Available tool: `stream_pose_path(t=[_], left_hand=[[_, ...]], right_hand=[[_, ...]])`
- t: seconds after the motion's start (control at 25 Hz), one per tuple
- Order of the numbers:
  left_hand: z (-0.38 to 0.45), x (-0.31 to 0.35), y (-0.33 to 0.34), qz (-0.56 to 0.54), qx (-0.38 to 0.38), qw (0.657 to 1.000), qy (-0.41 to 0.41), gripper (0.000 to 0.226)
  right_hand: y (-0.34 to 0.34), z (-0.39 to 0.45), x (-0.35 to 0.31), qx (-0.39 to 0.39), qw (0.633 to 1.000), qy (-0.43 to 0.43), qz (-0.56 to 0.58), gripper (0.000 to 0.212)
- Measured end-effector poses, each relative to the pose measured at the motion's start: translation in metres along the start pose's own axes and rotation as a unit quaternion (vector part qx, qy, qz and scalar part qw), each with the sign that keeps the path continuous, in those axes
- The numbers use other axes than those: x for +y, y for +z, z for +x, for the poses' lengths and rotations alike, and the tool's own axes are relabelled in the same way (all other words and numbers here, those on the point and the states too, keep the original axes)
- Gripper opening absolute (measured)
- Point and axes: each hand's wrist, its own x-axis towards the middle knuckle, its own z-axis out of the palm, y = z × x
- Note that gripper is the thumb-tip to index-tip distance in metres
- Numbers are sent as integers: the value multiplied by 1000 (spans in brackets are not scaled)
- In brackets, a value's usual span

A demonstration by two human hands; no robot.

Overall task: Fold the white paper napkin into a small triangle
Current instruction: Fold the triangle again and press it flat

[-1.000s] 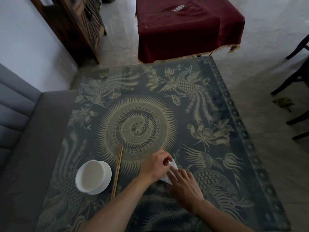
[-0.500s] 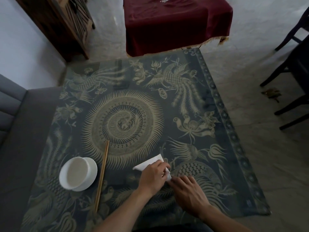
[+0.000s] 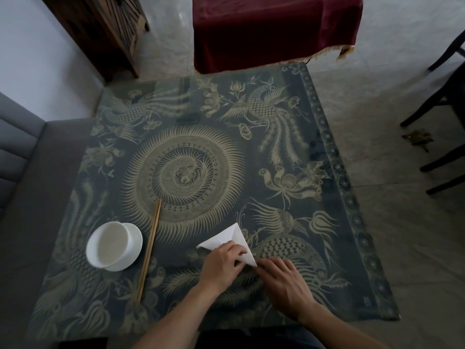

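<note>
The white paper napkin [image 3: 230, 239] lies folded into a triangle on the patterned table [image 3: 191, 172], near its front edge, with one point toward the far side. My left hand [image 3: 222, 267] presses down on the napkin's near part and covers it. The fingertips of my right hand [image 3: 283, 282] touch the napkin's near right corner. A fold line runs from the far tip down the middle.
A white bowl on a saucer [image 3: 113, 246] sits at the front left, with a pair of wooden chopsticks [image 3: 149, 250] beside it. A grey sofa [image 3: 22, 177] borders the table's left. A maroon-draped table [image 3: 271, 28] and dark chair legs [image 3: 437, 117] stand beyond.
The napkin, mostly hidden under my hands before, now shows as an opened-out triangle. My left hand has shifted toward me on it, and my right fingertips moved to its near right corner.
</note>
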Motion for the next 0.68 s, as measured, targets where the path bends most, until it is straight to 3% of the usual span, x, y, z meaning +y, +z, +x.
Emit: stream_pose_path(t=[0.16,0.36,0.68], left_hand=[[-7,-1,2,15,2,999,32,21],[-9,-2,1,114,15,989,96,21],[-13,-20,-5,137,-12,988,72,34]], right_hand=[[1,-4,5,10,1000,0,-14,36],[5,-7,6,8,1000,0,-24,37],[12,-9,7,-5,1000,20,-21,40]])
